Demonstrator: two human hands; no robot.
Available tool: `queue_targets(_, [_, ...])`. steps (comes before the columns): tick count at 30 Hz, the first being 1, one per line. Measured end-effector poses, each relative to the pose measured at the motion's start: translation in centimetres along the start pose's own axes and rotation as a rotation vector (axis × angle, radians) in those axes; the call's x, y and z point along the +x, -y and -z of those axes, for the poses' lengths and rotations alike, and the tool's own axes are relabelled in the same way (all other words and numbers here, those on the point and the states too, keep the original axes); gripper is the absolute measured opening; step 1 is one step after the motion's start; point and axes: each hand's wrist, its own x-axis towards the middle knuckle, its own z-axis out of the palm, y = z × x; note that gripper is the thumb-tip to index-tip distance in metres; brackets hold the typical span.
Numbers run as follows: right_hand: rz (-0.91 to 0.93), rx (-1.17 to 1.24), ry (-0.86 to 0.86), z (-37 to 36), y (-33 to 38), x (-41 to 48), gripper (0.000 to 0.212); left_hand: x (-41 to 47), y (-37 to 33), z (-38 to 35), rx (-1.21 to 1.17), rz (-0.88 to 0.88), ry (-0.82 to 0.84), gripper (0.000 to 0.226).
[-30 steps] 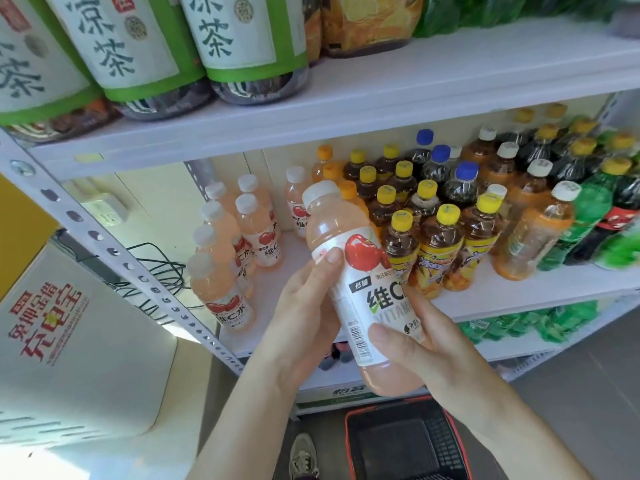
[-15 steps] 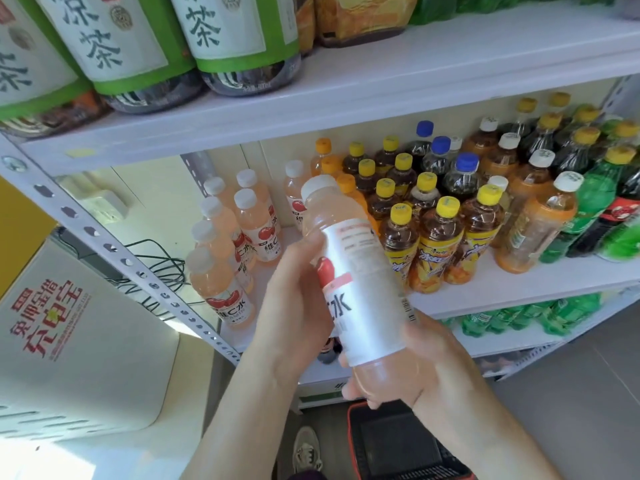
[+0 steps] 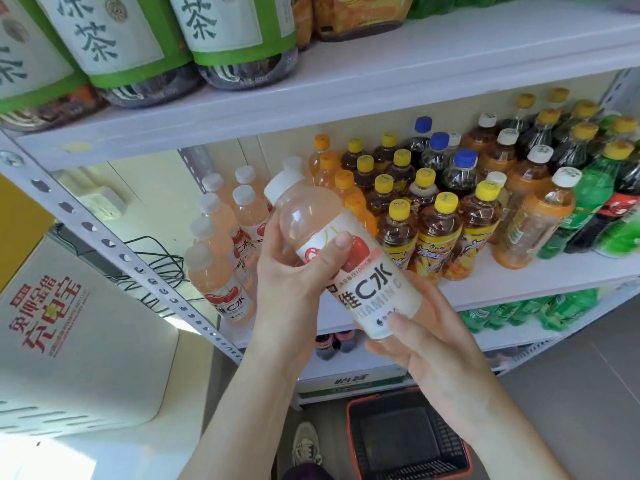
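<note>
Leftmost stands a white box printed with red characters (image 3: 62,317), beside the white perforated upright (image 3: 114,247) of the shelving. Next, on the white middle shelf (image 3: 540,278), a cluster of pale pink drink bottles with white caps (image 3: 216,268) stands upright at the shelf's left end. Just right of them the left hand (image 3: 291,275) holds the pale pink plastic bottle with a white cap and a white apple-printed label (image 3: 367,292). Its grip is closed round the bottle's upper part, with the thumb across the red apple on the label and the fingers curled behind the shoulder. That bottle is off the shelf, in the air in front of it, tilted with its cap up and to the left. The right hand (image 3: 440,344) takes the lower end, its grip wrapped loosely round the base, thumb tip on the label's bottom edge. Behind the bottle, brown tea bottles with yellow caps (image 3: 440,233) fill the shelf. Orange bottles with white caps (image 3: 533,223) come next, and green bottles (image 3: 585,202) stand at far right. Below the hands, a black basket with a red rim (image 3: 398,441) sits on the floor.
</note>
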Motion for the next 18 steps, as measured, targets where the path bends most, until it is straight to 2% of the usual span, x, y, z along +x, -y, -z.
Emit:
queue_targets(2, [-0.032, 0.005, -0.017, -0.2, 0.2, 0.8, 0.047, 0.3, 0.0, 0.4, -0.007, 0.034, -0.011, 0.068])
queue_targets(4, [-0.165, -0.042, -0.080, -0.4, 0.5, 1.4, 0.038, 0.6, -0.4, 0.6, -0.062, 0.106, 0.036, 0.074])
queue_targets(5, [-0.240, -0.030, -0.101, -0.5, 0.5, 1.4, 0.039, 0.7, -0.7, 0.8, -0.096, 0.134, 0.067, 0.080])
queue_targets(6, [-0.303, 0.046, -0.083, -0.6, 0.3, 1.3, 0.051, 0.9, -1.0, 1.1, -0.123, 0.149, 0.106, 0.082])
queue_targets(8, [-0.354, 0.231, -0.029, -0.6, -0.1, 0.6, 0.064, 1.2, -1.5, 1.4, -0.136, 0.153, 0.173, 0.072])
queue_targets(10, [-0.396, 0.308, -0.009, 0.0, -0.6, -0.2, 0.067, 1.2, -1.4, 1.8, -0.123, 0.143, 0.222, 0.070])
queue_targets(13, [-0.452, 0.294, 0.051, 0.7, -0.9, -0.3, 0.069, 1.0, -1.2, 1.8, -0.091, 0.133, 0.179, 0.089])
queue_targets(15, [-0.436, 0.209, 0.037, 0.6, -0.6, 1.1, 0.078, 0.9, -0.8, 2.0, -0.087, 0.105, 0.105, 0.093])
queue_targets(16, [-0.415, 0.062, 0.026, 0.5, -0.6, 1.4, 0.097, 0.9, -0.7, 2.0, -0.082, 0.090, 0.071, 0.092])
queue_targets(17, [-0.384, -0.097, 0.019, 0.6, -0.6, 1.4, 0.118, 0.9, -0.4, 2.1, -0.078, 0.079, 0.030, 0.086])
queue_targets(18, [-0.370, -0.207, 0.022, 0.5, -0.7, 1.6, 0.119, 0.9, -0.1, 2.3, -0.074, 0.074, -0.010, 0.073])
